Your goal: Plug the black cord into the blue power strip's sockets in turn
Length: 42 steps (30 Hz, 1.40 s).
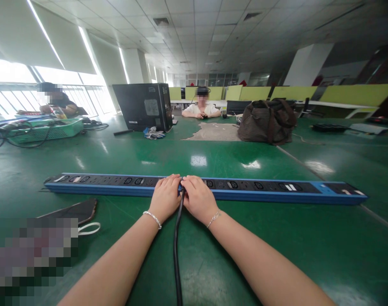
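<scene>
**Q:** Where is the blue power distribution unit?
**A:** Lengthwise across the green tabletop, socket face up, in front of the wearer.

**Q:** State the grip of the right hand.
**A:** Thumb and fingers closed on the upper end of the black power cable, near the middle of the unit. The fingers conceal the cable's connector.

**Q:** And the left hand?
**A:** Laid over the unit, fingertips beside the same cable end. Whether they clamp it cannot be told.

**Q:** Cable routing?
**A:** Down between both forearms to the lower edge of view.

**Q:** Items beyond the unit?
**A:** A black computer tower, work gloves at its base, and, to the right, a brown striped bag.
</scene>
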{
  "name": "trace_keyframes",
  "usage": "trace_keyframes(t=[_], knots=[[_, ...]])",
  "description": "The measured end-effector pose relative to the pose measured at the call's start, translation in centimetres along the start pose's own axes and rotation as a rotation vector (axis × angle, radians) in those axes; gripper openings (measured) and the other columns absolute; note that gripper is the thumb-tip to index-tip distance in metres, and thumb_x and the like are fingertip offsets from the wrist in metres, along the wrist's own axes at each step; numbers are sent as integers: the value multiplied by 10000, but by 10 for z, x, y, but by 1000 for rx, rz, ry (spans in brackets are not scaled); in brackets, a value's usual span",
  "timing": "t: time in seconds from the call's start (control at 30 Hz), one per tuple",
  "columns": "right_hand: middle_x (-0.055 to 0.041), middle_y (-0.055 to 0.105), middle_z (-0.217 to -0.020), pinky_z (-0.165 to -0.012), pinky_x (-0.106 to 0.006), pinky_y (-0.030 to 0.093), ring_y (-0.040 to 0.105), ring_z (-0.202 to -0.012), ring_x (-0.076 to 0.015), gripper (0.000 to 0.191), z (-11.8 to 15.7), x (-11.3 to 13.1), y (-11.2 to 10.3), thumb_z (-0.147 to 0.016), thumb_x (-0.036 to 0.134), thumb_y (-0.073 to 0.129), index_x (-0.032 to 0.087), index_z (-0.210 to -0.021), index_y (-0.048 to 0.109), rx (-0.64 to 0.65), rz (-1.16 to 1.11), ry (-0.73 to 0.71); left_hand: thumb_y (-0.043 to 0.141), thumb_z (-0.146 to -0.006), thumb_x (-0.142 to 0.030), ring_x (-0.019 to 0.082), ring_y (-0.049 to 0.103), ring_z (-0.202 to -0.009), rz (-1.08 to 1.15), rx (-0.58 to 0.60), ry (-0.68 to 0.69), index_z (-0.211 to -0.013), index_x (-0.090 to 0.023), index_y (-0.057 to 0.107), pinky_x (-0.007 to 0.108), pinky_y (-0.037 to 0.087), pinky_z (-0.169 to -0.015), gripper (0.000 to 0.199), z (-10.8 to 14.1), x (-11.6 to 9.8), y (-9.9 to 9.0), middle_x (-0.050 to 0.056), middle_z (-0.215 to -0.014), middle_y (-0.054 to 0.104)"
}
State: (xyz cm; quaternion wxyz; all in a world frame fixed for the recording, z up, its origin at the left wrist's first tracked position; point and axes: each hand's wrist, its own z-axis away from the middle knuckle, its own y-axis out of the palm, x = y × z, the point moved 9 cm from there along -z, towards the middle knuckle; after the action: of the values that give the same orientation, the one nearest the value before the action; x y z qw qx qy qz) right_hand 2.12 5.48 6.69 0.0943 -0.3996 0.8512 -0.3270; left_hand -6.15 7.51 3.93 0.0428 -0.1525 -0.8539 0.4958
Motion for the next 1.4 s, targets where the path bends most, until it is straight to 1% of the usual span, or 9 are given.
trace_keyframes(t=[0.13, 0.3, 0.43, 0.57, 0.87, 0.97, 1.1, 1.27, 1.4], knots=[[-124, 660, -1019, -935, -385, 497, 585, -1013, -227, 239, 2, -3, 3, -841, 187, 503, 129, -1018, 653, -40, -11, 12, 446, -818, -183, 229, 533, -1180, 1, -19, -6, -1105, -172, 569, 411, 389, -1010, 313, -1, 0, -2, 112, -1233, 618], [-115, 666, -1090, -979, -359, 474, 587, -1063, -201, 270, 1, -4, 5, -831, 112, 477, 133, -1026, 662, -49, -33, -9, 440, -832, -197, 228, 547, -1157, 5, -28, -9, -1092, -165, 568, 405, 397, -998, 292, -1, 0, -2, 115, -1209, 627], [-108, 686, -1050, -952, -332, 484, 615, -1000, -196, 261, -7, -6, 7, -787, 94, 522, 133, -990, 681, 42, -38, 25, 434, -840, -202, 227, 554, -1146, 11, -20, -18, -1080, -173, 571, 403, 402, -992, 278, -1, -1, -4, 118, -1203, 628], [-95, 689, -1005, -889, -316, 510, 627, -928, -189, 226, -12, -12, 11, -770, 100, 546, 159, -929, 694, 145, -53, 115, 422, -843, -196, 232, 551, -1149, 29, 14, -37, -1086, -167, 566, 406, 389, -1002, 284, -1, -1, -4, 120, -1225, 617], [-110, 632, -1138, -970, -365, 467, 562, -1082, -206, 287, 1, -15, 13, -791, 102, 496, 162, -1020, 658, 25, -149, 107, 415, -838, -202, 230, 536, -1169, 21, -3, -20, -1108, -172, 550, 404, 383, -1007, 303, -1, 2, -2, 114, -1234, 611], [-117, 610, -1195, -978, -356, 459, 557, -1106, -205, 320, 1, -20, 17, -811, 98, 470, 151, -1081, 632, 49, -130, 166, 469, -821, -248, 235, 540, -1162, 32, 0, -26, -1106, -183, 548, 407, 389, -1000, 303, -1, 3, -1, 109, -1227, 614], [-98, 648, -1147, -984, -340, 448, 582, -1061, -196, 372, 0, -23, 21, -836, 96, 436, 131, -1175, 587, 86, -114, 208, 501, -811, -281, 239, 552, -1139, 31, 6, -41, -1080, -188, 556, 407, 395, -989, 290, -3, 3, -2, 102, -1195, 631], [-94, 653, -1145, -952, -360, 458, 593, -1045, -204, 365, -3, -21, 23, -831, 84, 432, 158, -1145, 605, 142, -79, 203, 500, -814, -287, 244, 566, -1115, 15, -2, -43, -1072, -191, 562, 412, 413, -964, 281, -3, 2, -4, 107, -1162, 643], [-95, 658, -1120, -928, -338, 471, 606, -1013, -192, 355, -4, -21, 22, -835, 78, 410, 151, -1123, 605, 147, -78, 194, 505, -814, -295, 246, 566, -1111, 12, -5, -40, -1070, -189, 564, 412, 411, -964, 284, -3, 2, -4, 107, -1164, 642]])
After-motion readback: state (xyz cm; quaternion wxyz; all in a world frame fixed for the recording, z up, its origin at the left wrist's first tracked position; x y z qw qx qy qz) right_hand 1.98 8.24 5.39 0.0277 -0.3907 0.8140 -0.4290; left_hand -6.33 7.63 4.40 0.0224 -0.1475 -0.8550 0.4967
